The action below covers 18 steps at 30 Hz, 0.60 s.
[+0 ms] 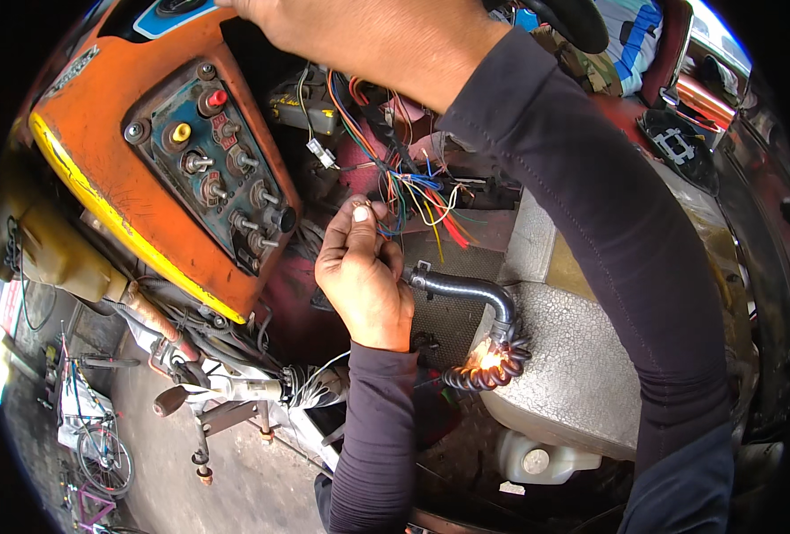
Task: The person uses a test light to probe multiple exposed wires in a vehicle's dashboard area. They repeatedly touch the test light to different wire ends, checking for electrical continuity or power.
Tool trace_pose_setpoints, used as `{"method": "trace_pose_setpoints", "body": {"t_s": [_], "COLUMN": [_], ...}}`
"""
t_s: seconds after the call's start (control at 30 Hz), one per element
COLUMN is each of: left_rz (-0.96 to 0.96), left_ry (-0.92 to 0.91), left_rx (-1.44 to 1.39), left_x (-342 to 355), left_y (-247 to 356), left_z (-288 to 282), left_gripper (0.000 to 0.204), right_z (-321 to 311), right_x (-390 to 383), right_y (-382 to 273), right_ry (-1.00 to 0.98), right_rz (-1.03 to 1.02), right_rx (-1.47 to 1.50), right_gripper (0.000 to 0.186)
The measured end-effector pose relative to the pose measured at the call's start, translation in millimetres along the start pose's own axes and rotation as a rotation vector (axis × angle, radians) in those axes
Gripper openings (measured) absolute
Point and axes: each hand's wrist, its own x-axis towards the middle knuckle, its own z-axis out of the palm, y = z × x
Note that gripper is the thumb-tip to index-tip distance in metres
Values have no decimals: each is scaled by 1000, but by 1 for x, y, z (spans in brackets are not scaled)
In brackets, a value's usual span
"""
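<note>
My left hand pinches thin wires from a tangled bundle of coloured wires between thumb and fingers, just right of the orange panel. My right hand reaches up along the top edge of the view, resting on the upper edge of the orange vehicle panel; whether it grips anything there I cannot tell. The panel carries a blue-green switch plate with several knobs, a red button and a yellow button. A white connector hangs from wires above my left hand.
A grey corrugated hose bends down to a coiled black cable on a rough grey cover. A white plastic tank cap sits below. Levers, pedals and a bicycle show on the ground at lower left.
</note>
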Motion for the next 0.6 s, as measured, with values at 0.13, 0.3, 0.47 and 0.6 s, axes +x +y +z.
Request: {"method": "trace_pose_setpoints", "body": {"t_s": [0.13,0.3,0.47,0.6], "left_rz": [10,13,1,0], "left_ry": [-1,-17,-1,-12], "left_rx": [3,-17,-23,-31], "left_x": [0,1,2,1], "left_y": [-1,-1,-2,-1], "left_z": [0,0,-2,-5], "left_gripper": [17,16,16,15], "right_z": [9,9,12,5], "right_x": [-2,-5,-8,-21], "right_y": [6,2,5,9], "right_ry": [57,-16,-123,-100], "right_rz": [23,68,164,183], "right_rx": [45,-6,-38,101], "right_gripper": [26,26,29,42]}}
